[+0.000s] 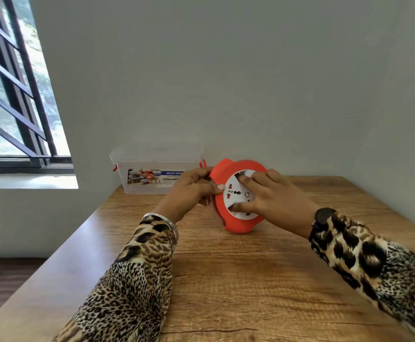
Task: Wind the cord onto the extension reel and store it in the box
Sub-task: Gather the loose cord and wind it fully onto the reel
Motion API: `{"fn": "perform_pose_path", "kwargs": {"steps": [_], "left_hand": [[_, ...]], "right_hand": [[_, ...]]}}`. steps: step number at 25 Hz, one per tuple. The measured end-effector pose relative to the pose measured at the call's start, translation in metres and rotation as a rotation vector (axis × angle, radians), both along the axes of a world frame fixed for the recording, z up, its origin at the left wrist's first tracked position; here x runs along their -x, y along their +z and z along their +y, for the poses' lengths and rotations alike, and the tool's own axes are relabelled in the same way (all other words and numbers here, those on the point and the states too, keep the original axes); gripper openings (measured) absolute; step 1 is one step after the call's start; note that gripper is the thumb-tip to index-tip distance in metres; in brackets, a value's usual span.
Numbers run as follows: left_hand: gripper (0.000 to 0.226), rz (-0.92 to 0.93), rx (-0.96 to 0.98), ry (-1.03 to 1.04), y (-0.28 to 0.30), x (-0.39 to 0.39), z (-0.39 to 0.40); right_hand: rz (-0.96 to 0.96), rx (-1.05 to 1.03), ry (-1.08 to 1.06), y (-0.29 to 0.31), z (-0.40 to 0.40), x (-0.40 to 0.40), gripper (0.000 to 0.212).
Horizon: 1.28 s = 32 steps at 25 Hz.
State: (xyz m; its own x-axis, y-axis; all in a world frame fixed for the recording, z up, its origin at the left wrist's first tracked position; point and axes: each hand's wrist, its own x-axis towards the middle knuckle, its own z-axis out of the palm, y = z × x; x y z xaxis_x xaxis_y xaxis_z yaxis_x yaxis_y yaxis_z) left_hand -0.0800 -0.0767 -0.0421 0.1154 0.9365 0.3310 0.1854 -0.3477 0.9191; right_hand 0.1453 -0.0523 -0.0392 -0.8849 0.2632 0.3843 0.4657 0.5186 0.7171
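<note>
Together, both hands' fingers (244, 180) clamp the upright reel (238, 219) on the table (226, 280).

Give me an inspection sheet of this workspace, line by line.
Surface: wooden table, set in a wall corner.
Job's things: red extension reel with white socket face, standing on edge on the table; clear plastic box behind it against the wall, lid on, red latches.
Clutter: nothing seen.
Grippers: left hand grips the reel's left rim; right hand has its fingers in the recesses of the white hub.
Cables: no loose cord seen; any winding is hidden between the reel's sides.
Surroundings: plain grey wall; barred window at left; dark floor beside the table.
</note>
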Motion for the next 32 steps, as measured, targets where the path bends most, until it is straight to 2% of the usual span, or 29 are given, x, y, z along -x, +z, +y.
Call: {"fn": "perform_pose_path", "kwargs": {"steps": [4, 7, 9, 12, 15, 17, 20, 27, 29, 32], "left_hand": [[0.028, -0.034, 0.016, -0.009, -0.003, 0.002, 0.003], [0.030, -0.080, 0.029, 0.003, -0.007, 0.000, 0.002], [0.035, -0.118, 0.033, 0.022, -0.008, -0.004, 0.002], [0.037, -0.160, 0.026, 0.037, -0.011, -0.009, 0.000], [0.041, -0.183, 0.039, 0.060, -0.017, -0.013, 0.000], [0.044, -0.193, 0.037, 0.071, -0.021, -0.014, 0.000], [0.045, -0.202, 0.026, 0.067, -0.022, -0.014, 0.001], [0.041, -0.256, 0.085, 0.053, -0.030, -0.012, 0.001], [0.036, -0.296, 0.136, 0.011, -0.033, -0.011, 0.001], [0.036, -0.318, 0.179, -0.034, -0.036, -0.011, 0.009]], "right_hand": [[-0.183, -0.175, -0.054, 0.012, 0.001, 0.000, 0.071], [-0.190, -0.170, -0.124, 0.012, 0.001, 0.003, 0.071], [-0.078, -0.096, -0.178, 0.005, -0.001, 0.006, 0.072], [0.196, 0.009, -0.261, -0.007, -0.009, 0.016, 0.071], [0.474, 0.134, -0.330, -0.015, -0.015, 0.028, 0.059], [0.589, 0.193, -0.361, -0.020, -0.017, 0.034, 0.055], [0.674, 0.219, -0.390, -0.026, -0.016, 0.038, 0.056], [0.705, 0.271, -0.399, -0.033, -0.014, 0.039, 0.059], [0.718, 0.288, -0.371, -0.037, -0.014, 0.039, 0.062], [0.840, 0.329, -0.285, -0.039, -0.012, 0.035, 0.062]]}}
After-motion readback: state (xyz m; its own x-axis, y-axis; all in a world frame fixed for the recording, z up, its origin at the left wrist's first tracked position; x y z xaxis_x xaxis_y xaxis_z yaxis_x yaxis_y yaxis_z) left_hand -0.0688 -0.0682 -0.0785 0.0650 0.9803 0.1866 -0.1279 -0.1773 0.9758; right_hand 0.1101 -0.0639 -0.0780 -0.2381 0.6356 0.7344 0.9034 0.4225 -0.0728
